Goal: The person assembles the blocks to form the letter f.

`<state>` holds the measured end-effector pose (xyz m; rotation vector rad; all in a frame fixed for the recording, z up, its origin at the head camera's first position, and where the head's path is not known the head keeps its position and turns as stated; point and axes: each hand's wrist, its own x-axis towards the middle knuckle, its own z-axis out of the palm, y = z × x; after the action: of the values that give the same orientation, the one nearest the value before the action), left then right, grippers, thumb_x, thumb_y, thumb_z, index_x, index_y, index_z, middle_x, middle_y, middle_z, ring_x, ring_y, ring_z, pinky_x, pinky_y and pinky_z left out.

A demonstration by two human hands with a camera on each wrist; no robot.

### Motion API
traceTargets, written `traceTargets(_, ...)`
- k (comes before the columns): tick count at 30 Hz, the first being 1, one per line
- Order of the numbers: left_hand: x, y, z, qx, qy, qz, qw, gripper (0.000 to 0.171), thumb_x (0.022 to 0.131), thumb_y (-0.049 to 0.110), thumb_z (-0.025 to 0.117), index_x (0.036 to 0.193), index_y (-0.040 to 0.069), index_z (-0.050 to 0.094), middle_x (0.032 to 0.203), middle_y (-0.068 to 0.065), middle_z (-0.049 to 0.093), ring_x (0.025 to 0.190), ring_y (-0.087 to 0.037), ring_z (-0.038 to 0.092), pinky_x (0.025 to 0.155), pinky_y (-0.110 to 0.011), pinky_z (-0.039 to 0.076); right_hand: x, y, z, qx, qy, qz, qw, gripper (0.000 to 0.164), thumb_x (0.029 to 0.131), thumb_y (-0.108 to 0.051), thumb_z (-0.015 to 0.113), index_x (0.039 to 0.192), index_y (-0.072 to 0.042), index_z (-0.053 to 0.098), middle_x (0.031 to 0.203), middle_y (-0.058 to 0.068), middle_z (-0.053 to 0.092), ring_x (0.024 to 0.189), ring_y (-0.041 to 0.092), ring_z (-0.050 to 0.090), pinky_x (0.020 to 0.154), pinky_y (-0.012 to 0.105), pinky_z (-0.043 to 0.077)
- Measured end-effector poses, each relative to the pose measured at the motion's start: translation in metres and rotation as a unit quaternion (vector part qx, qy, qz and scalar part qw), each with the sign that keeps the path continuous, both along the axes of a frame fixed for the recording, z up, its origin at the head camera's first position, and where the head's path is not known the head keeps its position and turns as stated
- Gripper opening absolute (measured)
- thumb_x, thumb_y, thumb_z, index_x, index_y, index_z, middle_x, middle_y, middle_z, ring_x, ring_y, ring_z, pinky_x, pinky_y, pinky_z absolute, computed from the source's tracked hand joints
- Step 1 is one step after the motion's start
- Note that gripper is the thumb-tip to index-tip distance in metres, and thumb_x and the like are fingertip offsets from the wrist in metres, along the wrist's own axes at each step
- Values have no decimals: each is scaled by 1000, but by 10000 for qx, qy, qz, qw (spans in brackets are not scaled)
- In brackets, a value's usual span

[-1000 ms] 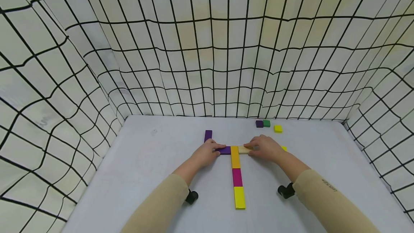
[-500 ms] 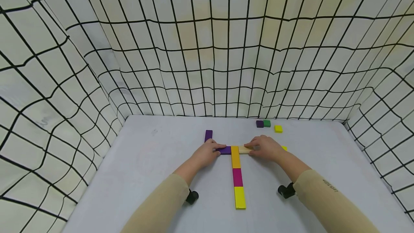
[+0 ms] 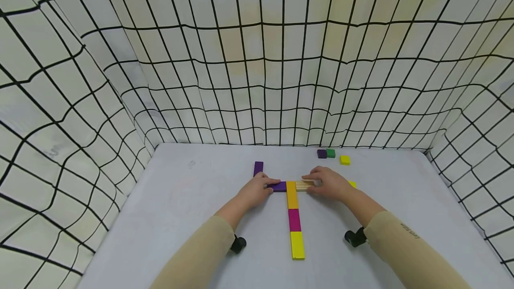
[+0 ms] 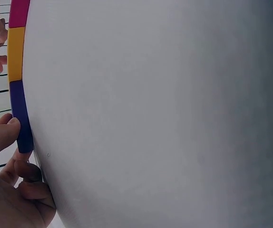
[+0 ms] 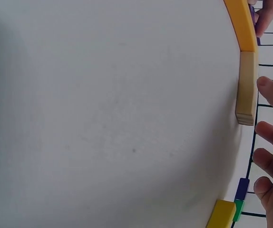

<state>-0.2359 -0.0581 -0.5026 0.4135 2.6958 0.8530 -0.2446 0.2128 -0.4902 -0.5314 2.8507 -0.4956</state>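
Observation:
Wooden blocks form a T on the white table. My left hand (image 3: pixel 255 189) pinches a purple block (image 3: pixel 279 187), the left arm of the T, between thumb and fingers. The orange block (image 3: pixel 292 194) touches its right end; a magenta block (image 3: pixel 294 220) and a yellow block (image 3: pixel 297 245) continue the stem toward me. On the orange block's right lies a plain wood block (image 3: pixel 302 186). My right hand (image 3: pixel 329 184) hovers at that plain block, fingers spread; in the right wrist view its thumb (image 5: pixel 266 84) stands apart from the wood.
Another purple block (image 3: pixel 259 168) lies just beyond my left hand. Small purple (image 3: pixel 322 154), green (image 3: pixel 331 153) and yellow (image 3: pixel 345 160) blocks sit near the far edge. Behind my right hand a further yellow block (image 3: pixel 353 184) partly shows. Black netting (image 3: pixel 262 23) covers the surrounding walls.
My right hand's fingers have lifted slightly and loosened from the plain wood block. The left hand and the laid blocks stay where they were.

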Motion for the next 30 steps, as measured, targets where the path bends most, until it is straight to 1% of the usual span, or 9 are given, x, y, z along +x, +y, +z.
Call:
traceTargets(4, 0, 0, 0, -18, 41, -9, 10000, 36, 100, 21, 60, 135, 30, 64, 119, -2, 51, 106, -21, 52, 100, -40, 46, 0, 2, 5, -73, 47, -55, 9999, 43, 87, -37, 76, 128, -29, 69, 122, 3, 61, 116, 26, 52, 100, 47, 46)
traceTargets(10, -1, 0, 0, -49, 21, -1, 10000, 36, 100, 21, 59, 135, 31, 63, 119, -2, 50, 106, -21, 52, 100, -40, 46, 1, 13, 10, -219, 47, -107, 9997, 38, 90, -34, 74, 127, -26, 70, 123, 5, 62, 116, 28, 53, 99, 48, 47)
traceTargets(13, -1, 0, 0, -51, 18, -7, 10000, 36, 100, 21, 59, 135, 31, 63, 119, -2, 51, 107, -21, 52, 100, -40, 46, 1, 23, 11, -170, 111, -98, 9997, 37, 91, -35, 72, 127, -26, 70, 123, 5, 62, 116, 28, 53, 99, 49, 47)
traceTargets(19, 1, 0, 2, -13, 28, -1, 10000, 36, 100, 20, 59, 135, 30, 63, 121, -4, 51, 109, -23, 52, 102, -42, 45, 5, 46, 16, -255, 101, -101, 9996, 36, 91, -33, 73, 126, -25, 71, 121, 4, 63, 111, 28, 56, 95, 49, 49)
traceTargets(23, 1, 0, 2, -35, 44, -24, 10000, 36, 101, 20, 59, 135, 29, 63, 120, -4, 51, 109, -22, 52, 102, -41, 45, 8, 66, 20, -340, 34, -120, 9993, 35, 91, -30, 72, 126, -21, 71, 123, 8, 63, 112, 31, 57, 94, 50, 49)
traceTargets(26, 1, 1, 2, -48, 52, -32, 10000, 36, 101, 20, 59, 135, 29, 63, 120, -3, 51, 108, -22, 52, 102, -41, 45, 9, 82, 22, -375, -14, -140, 9992, 35, 92, -29, 71, 125, -18, 71, 125, 11, 63, 107, 31, 58, 89, 48, 51)
traceTargets(30, 1, 1, 2, -45, 36, -17, 10000, 36, 101, 20, 59, 135, 30, 63, 121, -4, 51, 110, -23, 52, 102, -41, 45, 9, 98, 22, -305, -109, -249, 9992, 35, 93, -30, 70, 125, -17, 71, 123, 10, 62, 96, 25, 56, 81, 41, 50)
